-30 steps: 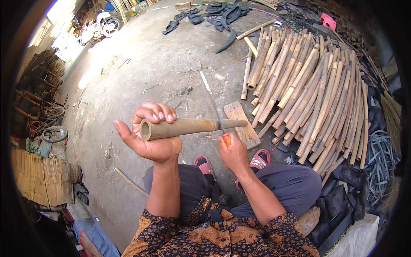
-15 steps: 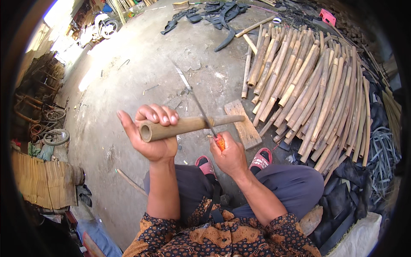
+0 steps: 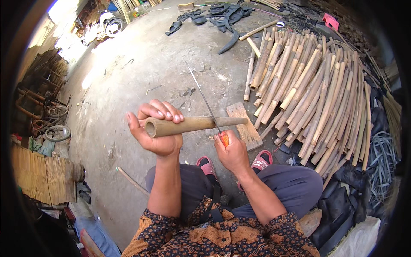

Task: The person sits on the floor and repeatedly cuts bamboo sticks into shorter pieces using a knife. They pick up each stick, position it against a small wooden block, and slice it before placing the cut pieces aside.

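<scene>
A hollow bamboo piece (image 3: 188, 125) lies across the palm of my left hand (image 3: 162, 144), its open end toward the left. The fingers curl over its top while the thumb points away. In my right hand (image 3: 234, 153) is a long-bladed knife (image 3: 202, 91), gripped by its orange handle with the blade pointing up and away. The blade crosses the bamboo near a ring-like joint, close to or touching it; I cannot tell which. Beyond the bamboo's narrower right end, a worn wooden board (image 3: 251, 136) rests on the floor.
A big pile of bamboo poles (image 3: 308, 94) fills the right side. Black rubber-like strips (image 3: 229, 17) lie at the far side, and bluish strips (image 3: 382, 165) at the right. A thin stick (image 3: 130, 180) is left of my knees. Flat bamboo slats (image 3: 43, 175) stand at the left.
Both hands and the bamboo have shifted slightly right in the picture. The knife's blade has turned, now showing as a thin line with its tip farther right.
</scene>
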The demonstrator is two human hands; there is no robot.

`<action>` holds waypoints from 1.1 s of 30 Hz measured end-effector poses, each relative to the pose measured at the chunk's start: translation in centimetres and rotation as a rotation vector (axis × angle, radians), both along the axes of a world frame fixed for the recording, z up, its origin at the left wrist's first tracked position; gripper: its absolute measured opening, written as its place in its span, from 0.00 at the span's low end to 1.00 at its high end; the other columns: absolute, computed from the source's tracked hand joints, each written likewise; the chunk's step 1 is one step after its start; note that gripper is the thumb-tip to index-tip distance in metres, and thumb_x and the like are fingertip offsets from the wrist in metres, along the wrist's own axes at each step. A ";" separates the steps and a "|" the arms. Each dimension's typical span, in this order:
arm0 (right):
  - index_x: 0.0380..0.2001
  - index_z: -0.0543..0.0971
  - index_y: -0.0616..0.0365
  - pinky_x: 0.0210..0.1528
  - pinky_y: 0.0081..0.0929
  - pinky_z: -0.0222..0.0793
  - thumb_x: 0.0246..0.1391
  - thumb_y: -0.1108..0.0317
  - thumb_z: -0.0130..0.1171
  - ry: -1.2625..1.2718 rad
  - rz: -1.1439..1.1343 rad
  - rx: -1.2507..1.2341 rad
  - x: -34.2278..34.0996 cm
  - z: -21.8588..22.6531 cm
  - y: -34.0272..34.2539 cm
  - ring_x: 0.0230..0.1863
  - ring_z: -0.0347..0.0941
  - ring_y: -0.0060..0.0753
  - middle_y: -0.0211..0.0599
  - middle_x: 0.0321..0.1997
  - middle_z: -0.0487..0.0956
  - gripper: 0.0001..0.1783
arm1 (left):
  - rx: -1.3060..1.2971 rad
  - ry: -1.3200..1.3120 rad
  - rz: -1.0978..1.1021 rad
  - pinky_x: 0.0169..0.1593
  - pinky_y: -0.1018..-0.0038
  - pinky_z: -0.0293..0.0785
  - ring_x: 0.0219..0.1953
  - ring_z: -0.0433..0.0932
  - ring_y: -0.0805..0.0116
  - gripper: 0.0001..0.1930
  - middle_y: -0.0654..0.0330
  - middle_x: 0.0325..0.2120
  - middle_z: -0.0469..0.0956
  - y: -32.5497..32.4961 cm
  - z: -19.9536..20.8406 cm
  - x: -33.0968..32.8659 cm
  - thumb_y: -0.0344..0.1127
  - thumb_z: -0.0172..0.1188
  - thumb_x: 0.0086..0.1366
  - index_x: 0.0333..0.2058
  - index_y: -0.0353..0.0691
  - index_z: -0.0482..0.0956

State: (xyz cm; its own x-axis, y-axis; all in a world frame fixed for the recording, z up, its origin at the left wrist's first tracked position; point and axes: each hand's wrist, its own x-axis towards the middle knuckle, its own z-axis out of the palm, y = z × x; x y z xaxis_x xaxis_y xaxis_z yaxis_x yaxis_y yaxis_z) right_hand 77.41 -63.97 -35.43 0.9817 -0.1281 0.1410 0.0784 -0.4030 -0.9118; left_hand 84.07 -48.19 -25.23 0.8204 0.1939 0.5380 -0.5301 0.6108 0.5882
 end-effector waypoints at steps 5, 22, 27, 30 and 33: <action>0.37 0.76 0.62 0.34 0.56 0.74 0.63 0.58 0.62 -0.234 0.026 0.063 -0.3 -0.3 -0.4 0.34 0.80 0.69 0.62 0.28 0.81 0.15 | -0.013 0.032 0.013 0.28 0.66 0.76 0.20 0.73 0.63 0.34 0.58 0.19 0.70 -0.8 0.4 0.1 0.59 0.32 0.79 0.24 0.39 0.72; 0.44 0.79 0.64 0.49 0.56 0.74 0.63 0.53 0.59 0.406 -0.203 -0.229 3.1 -11.9 -4.2 0.46 0.80 0.68 0.64 0.39 0.83 0.22 | 0.095 0.068 0.042 0.47 0.61 0.75 0.32 0.72 0.67 0.45 0.61 0.31 0.70 1.0 0.8 5.8 0.84 0.38 0.62 0.44 0.41 0.69; 0.44 0.79 0.66 0.53 0.56 0.74 0.61 0.52 0.57 0.614 -0.241 -0.348 2.7 -20.3 -7.0 0.49 0.79 0.69 0.66 0.44 0.83 0.24 | 0.306 0.085 0.271 0.56 0.57 0.75 0.40 0.77 0.63 0.44 0.60 0.41 0.73 2.6 -6.5 12.0 0.76 0.52 0.64 0.60 0.39 0.63; 0.45 0.79 0.66 0.54 0.57 0.73 0.58 0.54 0.57 0.674 -0.227 -0.437 1.5 -22.6 -8.3 0.50 0.79 0.70 0.68 0.45 0.82 0.23 | 0.720 0.217 -0.043 0.53 0.66 0.75 0.46 0.75 0.69 0.29 0.62 0.43 0.75 2.1 -14.4 13.5 0.55 0.57 0.74 0.60 0.40 0.63; 0.46 0.79 0.65 0.55 0.58 0.72 0.58 0.55 0.57 0.688 -0.219 -0.472 0.5 -24.1 -8.9 0.50 0.78 0.71 0.69 0.45 0.81 0.23 | 0.901 0.456 -0.018 0.48 0.70 0.74 0.45 0.74 0.72 0.18 0.64 0.38 0.75 -0.5 -22.2 13.2 0.46 0.57 0.75 0.54 0.40 0.70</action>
